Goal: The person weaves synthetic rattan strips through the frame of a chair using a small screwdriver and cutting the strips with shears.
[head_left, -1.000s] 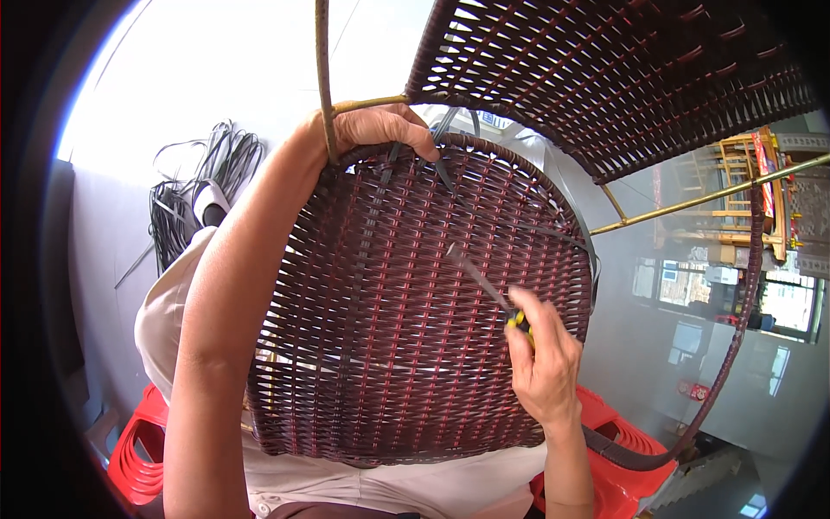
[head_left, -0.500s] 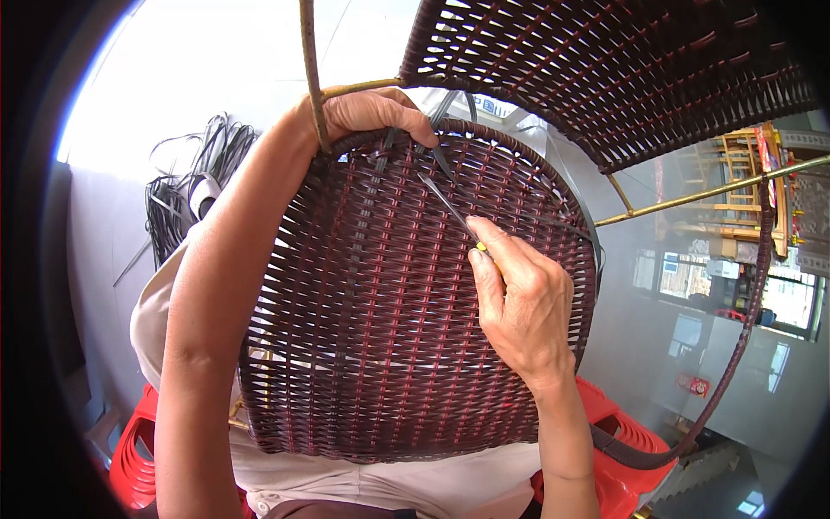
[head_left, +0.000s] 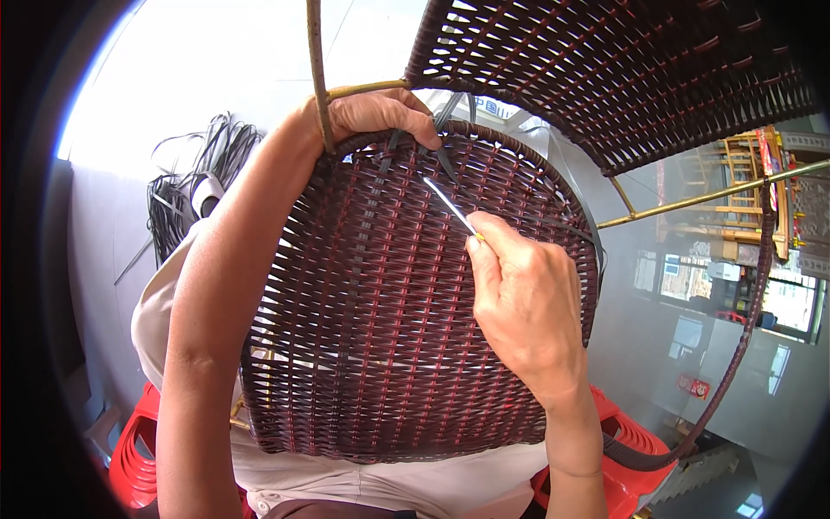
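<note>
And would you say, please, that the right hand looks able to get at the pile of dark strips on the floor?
Probably not: the right hand holds a screwdriver-like tool, and the woven panel and left forearm lie between it and the pile.

Pale beige cloth trousers (head_left: 411, 478) with a small round pale button (head_left: 264, 505) meet a dark brown cloth top (head_left: 341, 510); the left hand (head_left: 385, 118), right hand (head_left: 532, 303) and both forearms (head_left: 206, 346) are bare.
</note>
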A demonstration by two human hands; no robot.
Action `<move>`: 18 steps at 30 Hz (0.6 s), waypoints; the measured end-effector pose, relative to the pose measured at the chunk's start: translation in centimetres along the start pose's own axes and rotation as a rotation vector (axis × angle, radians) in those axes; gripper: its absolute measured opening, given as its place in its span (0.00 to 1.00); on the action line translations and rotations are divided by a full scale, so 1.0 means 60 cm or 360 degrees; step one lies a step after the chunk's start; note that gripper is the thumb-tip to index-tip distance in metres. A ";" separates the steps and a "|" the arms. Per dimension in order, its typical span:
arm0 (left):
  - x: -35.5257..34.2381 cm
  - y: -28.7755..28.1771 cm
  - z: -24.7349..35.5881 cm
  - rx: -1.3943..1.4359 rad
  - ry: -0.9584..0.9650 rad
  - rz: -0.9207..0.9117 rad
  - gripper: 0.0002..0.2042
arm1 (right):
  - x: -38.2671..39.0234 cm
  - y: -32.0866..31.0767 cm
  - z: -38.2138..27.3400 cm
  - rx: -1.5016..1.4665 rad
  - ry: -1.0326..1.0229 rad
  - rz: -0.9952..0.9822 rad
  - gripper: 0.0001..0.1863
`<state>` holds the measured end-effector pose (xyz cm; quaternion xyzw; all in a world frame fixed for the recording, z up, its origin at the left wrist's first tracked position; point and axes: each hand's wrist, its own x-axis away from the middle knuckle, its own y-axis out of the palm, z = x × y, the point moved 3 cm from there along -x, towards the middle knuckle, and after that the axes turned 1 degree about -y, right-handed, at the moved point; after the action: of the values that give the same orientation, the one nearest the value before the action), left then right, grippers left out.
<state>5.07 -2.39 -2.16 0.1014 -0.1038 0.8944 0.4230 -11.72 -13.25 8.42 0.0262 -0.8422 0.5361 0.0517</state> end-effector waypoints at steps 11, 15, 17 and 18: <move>0.000 0.002 0.003 0.0054 -0.0068 0.0000 0.16 | -0.004 0.022 0.001 0.0042 -0.0159 0.0178 0.10; -0.003 0.011 0.008 0.0129 -0.0182 -0.0153 0.18 | 0.016 0.060 0.051 -0.0271 -0.0258 0.0416 0.12; 0.001 0.008 0.006 0.0188 0.0070 -0.0024 0.11 | 0.018 0.076 0.057 -0.0320 -0.0262 0.0459 0.12; 0.001 0.005 0.005 0.0193 0.0025 -0.0049 0.11 | 0.018 0.079 0.056 -0.0368 -0.0273 0.0500 0.13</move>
<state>4.84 -2.62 -1.87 0.1213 -0.0445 0.8932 0.4308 -13.46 -14.24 2.85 -0.0659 -0.8931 0.4332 -0.1018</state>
